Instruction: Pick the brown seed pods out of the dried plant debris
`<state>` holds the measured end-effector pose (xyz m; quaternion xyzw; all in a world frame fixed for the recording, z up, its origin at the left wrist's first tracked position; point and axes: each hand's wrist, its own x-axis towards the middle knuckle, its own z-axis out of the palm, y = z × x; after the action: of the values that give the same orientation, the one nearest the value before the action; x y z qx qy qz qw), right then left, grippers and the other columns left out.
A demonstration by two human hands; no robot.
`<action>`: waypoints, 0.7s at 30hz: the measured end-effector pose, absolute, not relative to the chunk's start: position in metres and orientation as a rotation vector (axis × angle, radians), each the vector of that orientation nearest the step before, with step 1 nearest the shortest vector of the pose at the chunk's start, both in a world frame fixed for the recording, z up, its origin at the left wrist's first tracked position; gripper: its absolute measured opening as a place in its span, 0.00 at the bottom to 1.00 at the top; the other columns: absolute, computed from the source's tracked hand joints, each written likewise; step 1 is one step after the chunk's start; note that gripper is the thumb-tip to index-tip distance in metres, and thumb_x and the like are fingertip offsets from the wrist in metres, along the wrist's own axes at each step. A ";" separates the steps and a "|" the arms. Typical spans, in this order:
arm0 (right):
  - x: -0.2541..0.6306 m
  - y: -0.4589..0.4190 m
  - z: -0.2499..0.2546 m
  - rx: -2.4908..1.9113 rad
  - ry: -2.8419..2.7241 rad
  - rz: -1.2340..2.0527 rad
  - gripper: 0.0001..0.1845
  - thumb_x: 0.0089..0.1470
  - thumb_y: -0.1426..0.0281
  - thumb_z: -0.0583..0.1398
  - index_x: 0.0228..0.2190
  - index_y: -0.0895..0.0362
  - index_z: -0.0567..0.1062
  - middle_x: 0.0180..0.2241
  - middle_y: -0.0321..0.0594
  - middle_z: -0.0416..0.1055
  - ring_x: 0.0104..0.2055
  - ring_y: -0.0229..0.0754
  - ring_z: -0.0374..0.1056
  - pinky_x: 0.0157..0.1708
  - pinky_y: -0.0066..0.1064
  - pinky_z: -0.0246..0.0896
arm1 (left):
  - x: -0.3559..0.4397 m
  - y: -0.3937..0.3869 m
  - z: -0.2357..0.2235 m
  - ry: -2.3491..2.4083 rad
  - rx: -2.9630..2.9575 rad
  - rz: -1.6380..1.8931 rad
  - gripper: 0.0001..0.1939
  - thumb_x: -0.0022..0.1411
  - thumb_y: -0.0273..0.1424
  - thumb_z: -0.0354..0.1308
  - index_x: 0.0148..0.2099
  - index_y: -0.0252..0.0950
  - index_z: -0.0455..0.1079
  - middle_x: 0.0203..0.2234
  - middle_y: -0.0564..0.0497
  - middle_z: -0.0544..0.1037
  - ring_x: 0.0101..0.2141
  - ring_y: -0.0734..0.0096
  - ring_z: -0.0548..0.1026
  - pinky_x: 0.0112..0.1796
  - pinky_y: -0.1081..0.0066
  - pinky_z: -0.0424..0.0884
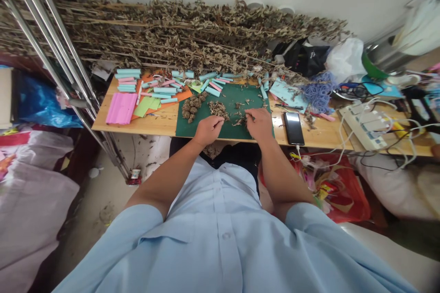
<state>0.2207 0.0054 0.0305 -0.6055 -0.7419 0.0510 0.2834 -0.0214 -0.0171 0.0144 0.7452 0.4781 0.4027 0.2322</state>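
My left hand (209,129) is closed at the near edge of a green mat (227,95), thumb against the fingers. Anything it holds is hidden or too small to make out. Just beyond it is a pile of crumbled dried leaves (218,109). Left of that pile sit several brown, rolled-looking clumps of dried plant (192,108). My right hand (259,123) is closed with its fingertips pinched down at loose dried leaf bits (240,121) on the mat. More small scraps (238,105) lie farther up the mat.
Long dried plant stalks (172,32) lie along the wall behind the table. Blue and pink paper rolls (165,90) and pink sheets (121,108) are at left. A charging phone (294,128), a power strip (364,123) and purple string (319,91) are at right. Metal crutches (68,55) lean at left.
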 end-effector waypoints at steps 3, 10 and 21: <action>0.207 0.017 0.034 -1.709 -2.086 0.128 0.15 0.59 0.69 0.58 0.45 0.54 0.81 0.41 0.48 0.80 0.51 0.57 0.67 0.54 0.52 0.57 | -0.021 -0.017 0.015 1.318 2.054 1.086 0.11 0.70 0.32 0.54 0.45 0.38 0.78 0.40 0.47 0.83 0.44 0.66 0.80 0.49 0.66 0.74; 0.191 0.028 0.031 -1.735 -2.156 0.093 0.19 0.59 0.73 0.55 0.48 0.56 0.80 0.42 0.50 0.79 0.50 0.57 0.67 0.53 0.51 0.56 | -0.022 -0.017 0.014 1.325 2.061 1.074 0.11 0.70 0.31 0.54 0.46 0.38 0.78 0.41 0.47 0.83 0.45 0.66 0.79 0.49 0.66 0.74; 0.206 -0.007 0.035 -1.511 -1.501 0.761 0.20 0.57 0.65 0.60 0.51 0.54 0.74 0.38 0.39 0.76 0.33 0.41 0.71 0.38 0.38 0.72 | -0.021 -0.016 0.013 1.276 2.106 1.023 0.11 0.70 0.33 0.55 0.46 0.39 0.78 0.41 0.47 0.83 0.45 0.65 0.79 0.49 0.66 0.73</action>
<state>0.2058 -0.0067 0.0348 -0.6044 -0.6004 0.3045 0.4260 -0.0208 -0.0162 0.0127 0.7676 0.4652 0.3729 0.2353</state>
